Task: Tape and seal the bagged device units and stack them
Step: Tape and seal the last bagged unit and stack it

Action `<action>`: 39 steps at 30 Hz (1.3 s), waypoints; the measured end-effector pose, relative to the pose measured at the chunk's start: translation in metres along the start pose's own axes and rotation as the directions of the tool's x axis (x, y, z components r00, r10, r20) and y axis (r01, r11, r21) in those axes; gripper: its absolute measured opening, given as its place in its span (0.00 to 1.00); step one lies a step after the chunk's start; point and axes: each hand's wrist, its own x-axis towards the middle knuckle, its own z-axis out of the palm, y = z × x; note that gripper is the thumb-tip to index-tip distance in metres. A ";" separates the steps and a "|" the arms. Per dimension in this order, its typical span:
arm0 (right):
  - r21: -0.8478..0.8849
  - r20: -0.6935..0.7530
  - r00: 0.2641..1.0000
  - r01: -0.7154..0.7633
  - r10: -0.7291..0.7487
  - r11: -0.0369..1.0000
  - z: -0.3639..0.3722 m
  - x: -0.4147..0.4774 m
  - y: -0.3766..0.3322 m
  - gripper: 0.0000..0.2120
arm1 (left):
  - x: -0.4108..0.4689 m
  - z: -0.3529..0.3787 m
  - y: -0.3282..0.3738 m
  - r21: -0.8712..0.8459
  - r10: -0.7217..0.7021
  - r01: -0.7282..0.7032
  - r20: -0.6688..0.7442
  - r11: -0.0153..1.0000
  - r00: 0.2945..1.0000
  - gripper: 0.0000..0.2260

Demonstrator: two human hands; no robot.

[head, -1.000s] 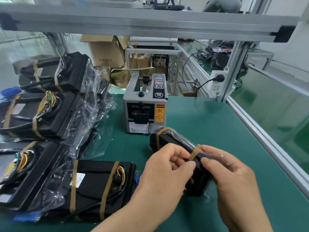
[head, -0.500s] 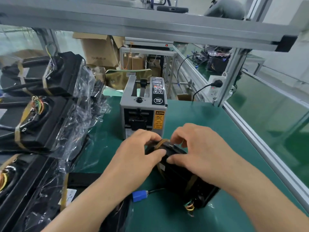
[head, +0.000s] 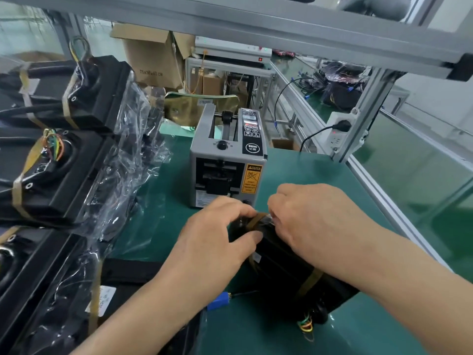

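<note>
A black bagged device unit lies on the green mat in front of me, wrapped with brown tape strips and trailing a blue connector. My left hand grips its far left end, thumb on the side. My right hand holds the far end from the right, fingers curled down over the tape band there. Behind the hands stands the grey tape dispenser. Taped bagged units are stacked at the left.
More bagged units fill the left side, loose plastic spilling toward the mat. An aluminium frame post with a power socket stands at the back right. The bench's metal edge runs along the right. Cardboard boxes sit behind.
The unit was turned so its wired end faces me. Both hands moved from its near end to the far end by the dispenser and now press the tape there.
</note>
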 end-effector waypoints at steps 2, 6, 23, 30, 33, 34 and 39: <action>0.010 0.016 1.000 0.017 -0.017 1.000 0.003 0.006 0.006 0.04 | 0.000 -0.001 0.000 -0.015 0.001 -0.001 -0.013 1.000 1.000 0.07; 0.324 0.042 0.997 -0.077 0.067 0.943 0.010 0.007 0.019 0.05 | 0.002 -0.006 0.000 -0.049 0.004 -0.005 -0.015 0.999 1.000 0.05; -0.059 -0.051 0.997 0.060 -0.063 0.996 0.003 -0.003 -0.003 0.29 | 0.017 -0.003 0.013 0.502 0.469 -0.401 -0.010 0.766 0.883 0.07; 0.481 0.051 0.987 -0.157 0.151 0.862 0.014 0.005 0.022 0.03 | 0.016 -0.007 0.001 0.060 0.189 -0.185 -0.070 0.981 0.979 0.01; 0.599 0.103 0.979 -0.204 0.178 0.775 0.019 0.004 0.024 0.05 | 0.020 -0.011 0.002 0.049 0.196 -0.196 0.009 0.979 0.981 0.02; 0.597 0.101 0.975 -0.217 0.196 0.772 0.020 0.004 0.024 0.05 | 0.020 -0.012 0.003 0.061 0.204 -0.206 0.038 0.977 0.978 0.02; 0.542 -0.007 0.971 -0.196 0.237 0.817 0.028 -0.001 0.018 0.04 | 0.020 -0.008 0.005 0.062 0.222 -0.220 -0.020 0.974 0.975 0.05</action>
